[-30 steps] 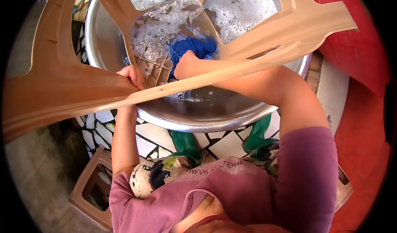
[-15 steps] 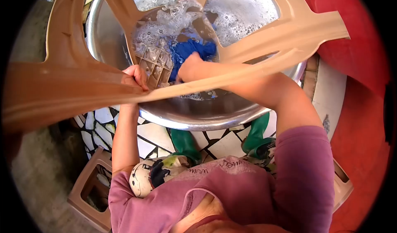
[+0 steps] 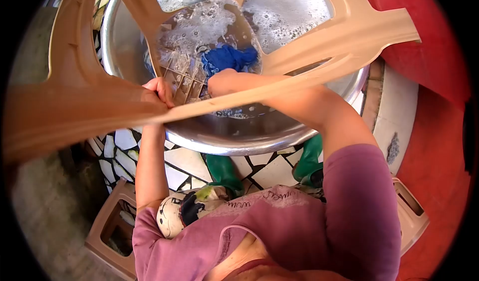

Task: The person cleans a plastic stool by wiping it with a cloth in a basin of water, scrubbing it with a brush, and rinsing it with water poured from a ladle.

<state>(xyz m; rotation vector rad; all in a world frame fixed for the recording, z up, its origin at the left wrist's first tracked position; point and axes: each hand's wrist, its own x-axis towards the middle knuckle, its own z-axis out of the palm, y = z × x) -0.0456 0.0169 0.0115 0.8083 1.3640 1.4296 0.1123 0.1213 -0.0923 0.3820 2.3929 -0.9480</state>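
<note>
A light brown plastic chair [image 3: 344, 44] is tipped over in a wide metal basin [image 3: 239, 137] of soapy water. Its legs frame the view, and its ribbed seat underside lies partly under the suds. My left hand [image 3: 158, 92] is closed around a chair leg's edge at the left. My right hand [image 3: 222, 83] reaches under the near edge of the chair, closed on a wet blue cloth [image 3: 229, 57] that lies against the seat. The fingertips of this hand are mostly hidden.
White foam [image 3: 282, 16] floats on the water. Green boots [image 3: 224, 174] stand on the mosaic tile floor [image 3: 185, 164] below the basin. Parts of a brown plastic stool or chair [image 3: 107, 226] show on either side of my body. A red surface [image 3: 439, 146] lies at the right.
My right hand has moved a little left along the seat underside, with the blue cloth bunching beside it. The chair and my left hand have shifted slightly left.
</note>
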